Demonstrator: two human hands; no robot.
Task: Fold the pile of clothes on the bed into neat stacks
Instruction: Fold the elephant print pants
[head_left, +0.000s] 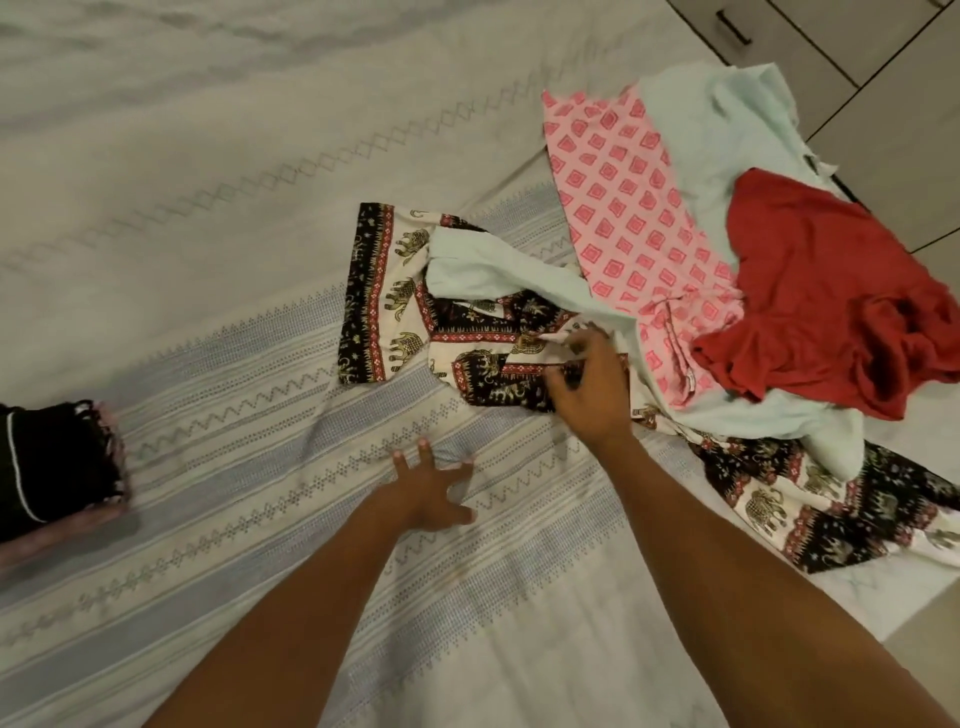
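Note:
A loose pile of clothes lies at the right of the bed: a red garment (821, 291) on top, a pink diamond-print piece (628, 208) and a pale mint cloth (727, 124) under it. An elephant-print garment (384, 291) in black, cream and red spreads from the bed's middle to the lower right. My right hand (587, 387) pinches its crumpled middle. My left hand (434, 491) rests flat on the bedsheet (260, 441), fingers spread, holding nothing. A folded dark stack (57, 462) with pink fringe sits at the left edge.
The bed runs far up and to the left, covered in a cream sheet with blue-grey patterned bands. The bed's right edge drops to a tiled floor (893, 145). A cabinet with a dark handle (733, 27) stands at the top right.

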